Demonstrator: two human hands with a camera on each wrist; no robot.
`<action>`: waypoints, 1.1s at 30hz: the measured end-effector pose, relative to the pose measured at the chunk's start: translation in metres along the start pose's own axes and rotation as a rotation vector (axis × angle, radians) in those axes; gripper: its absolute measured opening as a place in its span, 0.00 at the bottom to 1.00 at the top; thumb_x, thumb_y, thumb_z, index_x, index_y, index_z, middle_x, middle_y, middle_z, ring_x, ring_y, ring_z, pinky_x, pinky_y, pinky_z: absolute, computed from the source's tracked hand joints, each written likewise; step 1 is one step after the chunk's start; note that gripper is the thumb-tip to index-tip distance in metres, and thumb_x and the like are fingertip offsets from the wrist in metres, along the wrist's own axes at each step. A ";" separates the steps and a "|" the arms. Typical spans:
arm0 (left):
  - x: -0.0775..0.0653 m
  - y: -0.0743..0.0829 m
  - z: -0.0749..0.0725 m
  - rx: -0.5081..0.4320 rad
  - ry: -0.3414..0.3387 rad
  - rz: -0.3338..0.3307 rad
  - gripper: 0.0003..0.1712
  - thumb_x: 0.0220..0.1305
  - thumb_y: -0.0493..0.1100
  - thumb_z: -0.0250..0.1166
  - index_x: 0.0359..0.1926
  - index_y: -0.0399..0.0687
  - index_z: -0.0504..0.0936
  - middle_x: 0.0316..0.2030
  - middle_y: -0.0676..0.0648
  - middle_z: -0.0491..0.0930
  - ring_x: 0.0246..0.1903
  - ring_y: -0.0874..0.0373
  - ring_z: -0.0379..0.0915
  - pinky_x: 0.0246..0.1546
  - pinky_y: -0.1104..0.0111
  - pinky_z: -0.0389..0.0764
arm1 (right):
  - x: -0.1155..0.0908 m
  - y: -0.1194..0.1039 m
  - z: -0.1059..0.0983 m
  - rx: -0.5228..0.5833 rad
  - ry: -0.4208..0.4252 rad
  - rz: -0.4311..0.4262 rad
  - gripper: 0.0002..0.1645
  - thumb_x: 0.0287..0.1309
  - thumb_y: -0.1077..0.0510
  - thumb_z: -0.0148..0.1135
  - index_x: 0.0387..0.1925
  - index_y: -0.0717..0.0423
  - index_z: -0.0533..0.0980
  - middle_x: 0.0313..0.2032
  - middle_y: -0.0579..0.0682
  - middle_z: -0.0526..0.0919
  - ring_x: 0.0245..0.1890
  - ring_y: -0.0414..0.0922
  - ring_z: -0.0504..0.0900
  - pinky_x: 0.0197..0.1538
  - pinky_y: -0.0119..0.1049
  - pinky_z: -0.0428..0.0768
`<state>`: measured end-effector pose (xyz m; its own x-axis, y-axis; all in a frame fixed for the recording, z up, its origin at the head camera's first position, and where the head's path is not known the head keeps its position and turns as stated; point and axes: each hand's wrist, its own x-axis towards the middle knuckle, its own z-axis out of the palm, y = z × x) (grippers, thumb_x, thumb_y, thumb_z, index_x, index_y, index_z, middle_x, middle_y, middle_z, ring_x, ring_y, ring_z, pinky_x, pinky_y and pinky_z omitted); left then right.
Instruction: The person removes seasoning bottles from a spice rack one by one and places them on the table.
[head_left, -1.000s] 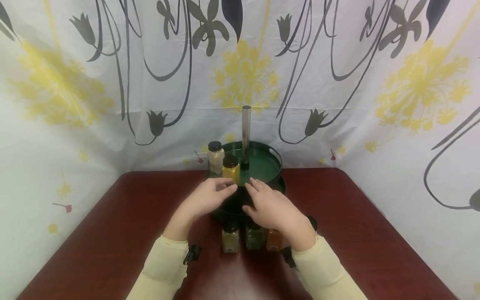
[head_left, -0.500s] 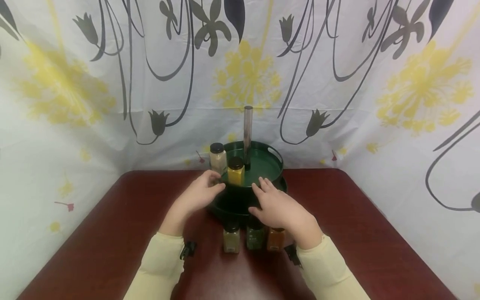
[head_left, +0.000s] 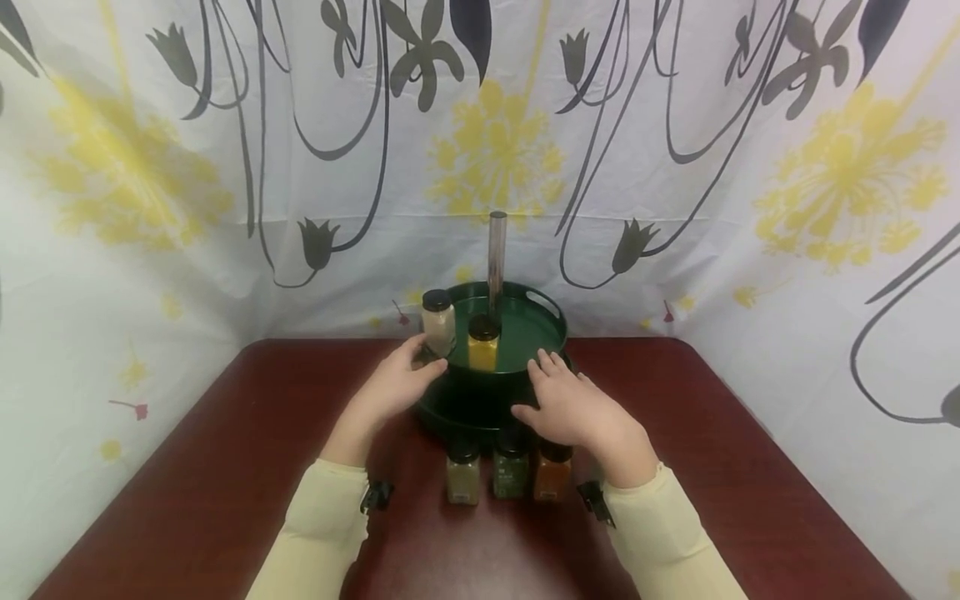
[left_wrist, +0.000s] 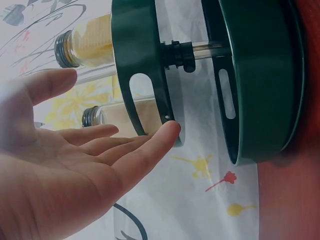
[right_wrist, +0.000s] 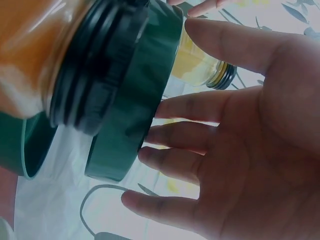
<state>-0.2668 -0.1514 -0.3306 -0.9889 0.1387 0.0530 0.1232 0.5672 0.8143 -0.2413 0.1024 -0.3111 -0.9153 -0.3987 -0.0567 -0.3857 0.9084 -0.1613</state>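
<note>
A green two-tier round tray stand (head_left: 525,329) with a central post (head_left: 497,262) stands at the table's back. Its upper tier carries a jar of yellow powder (head_left: 483,354) and a jar of cream-coloured powder (head_left: 438,331), both black-lidded. My left hand (head_left: 393,383) is at the upper tier's left rim, fingers extended; in the left wrist view a fingertip (left_wrist: 172,129) meets the rim near a handle slot. My right hand (head_left: 581,408) lies along the front right rim with spread, nearly straight fingers (right_wrist: 187,107), their tips right at the green wall. Neither hand grips a jar.
Three black-lidded jars stand on the dark red table before the stand: pale green (head_left: 462,481), dark green (head_left: 511,477) and orange (head_left: 552,477). The lower tier (head_left: 442,417) sits under the upper one. A patterned curtain (head_left: 360,167) hangs behind and at both sides.
The upper tier has turned, carrying the yellow and cream jars to the right along the near side. My left hand has shifted left and my right hand right. The front jars stayed put.
</note>
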 end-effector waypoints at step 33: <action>0.006 -0.005 0.003 0.109 -0.010 0.044 0.35 0.69 0.56 0.56 0.70 0.44 0.63 0.65 0.39 0.67 0.58 0.46 0.69 0.54 0.50 0.74 | 0.021 -0.027 0.007 0.173 0.427 -0.139 0.42 0.63 0.48 0.61 0.73 0.49 0.56 0.75 0.50 0.46 0.65 0.54 0.64 0.52 0.52 0.78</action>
<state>-0.2731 -0.1509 -0.3362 -0.9816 0.1733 0.0806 0.1750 0.6455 0.7434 -0.2495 0.0689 -0.3145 -0.8363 -0.3944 0.3808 -0.5157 0.8017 -0.3023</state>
